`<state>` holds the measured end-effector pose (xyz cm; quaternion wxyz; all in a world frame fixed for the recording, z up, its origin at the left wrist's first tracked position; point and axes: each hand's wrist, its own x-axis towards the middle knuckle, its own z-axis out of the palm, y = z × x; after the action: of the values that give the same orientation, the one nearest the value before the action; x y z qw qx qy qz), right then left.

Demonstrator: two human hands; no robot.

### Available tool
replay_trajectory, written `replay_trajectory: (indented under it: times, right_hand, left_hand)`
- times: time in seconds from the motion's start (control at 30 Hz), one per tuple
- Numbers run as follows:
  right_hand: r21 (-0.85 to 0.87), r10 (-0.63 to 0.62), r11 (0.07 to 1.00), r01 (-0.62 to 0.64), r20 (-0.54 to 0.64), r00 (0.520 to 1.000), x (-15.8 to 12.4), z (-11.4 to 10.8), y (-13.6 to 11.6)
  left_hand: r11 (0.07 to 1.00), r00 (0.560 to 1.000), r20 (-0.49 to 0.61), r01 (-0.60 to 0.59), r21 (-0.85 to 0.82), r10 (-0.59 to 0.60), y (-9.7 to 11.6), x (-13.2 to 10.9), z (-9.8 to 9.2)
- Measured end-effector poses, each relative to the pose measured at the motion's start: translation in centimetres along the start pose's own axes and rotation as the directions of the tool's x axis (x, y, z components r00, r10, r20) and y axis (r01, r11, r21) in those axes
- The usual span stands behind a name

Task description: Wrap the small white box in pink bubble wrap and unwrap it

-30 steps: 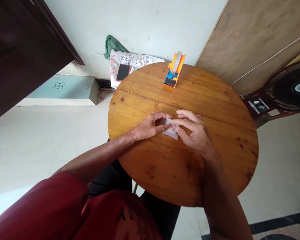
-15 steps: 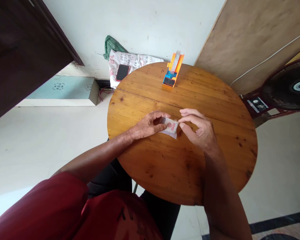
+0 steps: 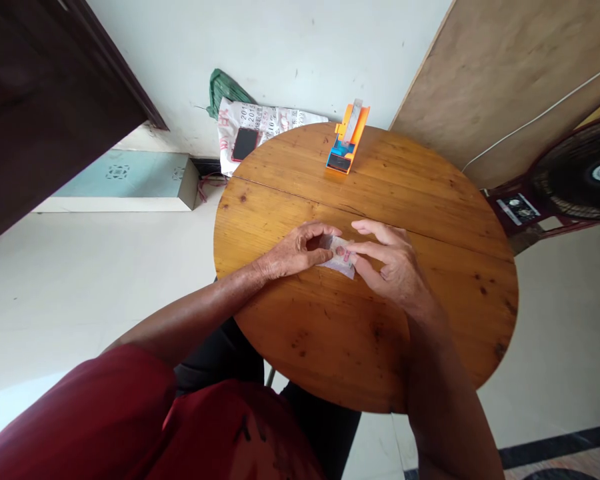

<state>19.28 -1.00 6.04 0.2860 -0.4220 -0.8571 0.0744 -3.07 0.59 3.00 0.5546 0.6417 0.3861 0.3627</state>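
A small flat white packet with red print [image 3: 341, 251], in clear bubble-type plastic wrap [image 3: 344, 268], lies near the middle of the round wooden table. My left hand [image 3: 300, 252] is closed on its left end, thumb on the near side and fingers curved over the far side. At the opposite end, the thumb and index finger of my right hand [image 3: 391, 261] pinch the packet's right edge, partly covering the red print. Another finger of that hand stretches out above the table. The packet's underside and left part are hidden.
An orange and blue tape dispenser [image 3: 347, 140] stands at the table's [image 3: 300, 333] far edge. Behind the table's left edge, a dark phone [image 3: 245, 144] rests on a printed white sack [image 3: 285, 120] beside a green bag [image 3: 227, 92]. A black fan [image 3: 575, 173] stands at the right.
My right hand has moved slightly left, its index finger now over the packet's right end. The left hand keeps its hold in the same place.
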Motion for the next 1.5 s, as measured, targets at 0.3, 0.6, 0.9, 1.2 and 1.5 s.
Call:
replay_trajectory:
  times: [0.3, 0.6, 0.9, 1.2, 1.5]
  right_hand:
    - [0.003, 0.136, 0.991, -0.137, -0.148, 0.980, 0.2, -0.8, 0.9]
    - [0.068, 0.117, 0.992, -0.110, -0.114, 0.987, 0.3, 0.0, 0.3]
    - [0.089, 0.146, 0.986, -0.139, -0.078, 0.986, 0.4, 1.7, 0.1]
    - [0.231, 0.230, 0.951, -0.208, -0.072, 0.971, 0.5, 2.8, -0.3]
    - [0.372, 0.437, 0.848, -0.377, -0.089, 0.895, 0.5, 2.0, 0.5]
  left_hand:
    - [0.967, 0.964, -0.232, 0.071, -0.246, -0.130, -0.9, 0.4, -0.2]
    - [0.964, 0.958, -0.243, 0.087, -0.252, -0.150, -0.7, 0.5, -0.1]
    - [0.983, 0.983, -0.143, 0.095, -0.159, -0.118, -0.7, 0.3, 0.0]
    - [0.997, 0.992, -0.110, 0.069, 0.034, -0.065, -0.3, 0.1, -0.2]
    - [0.969, 0.994, -0.098, -0.015, 0.245, 0.040, -0.8, 0.0, 0.1]
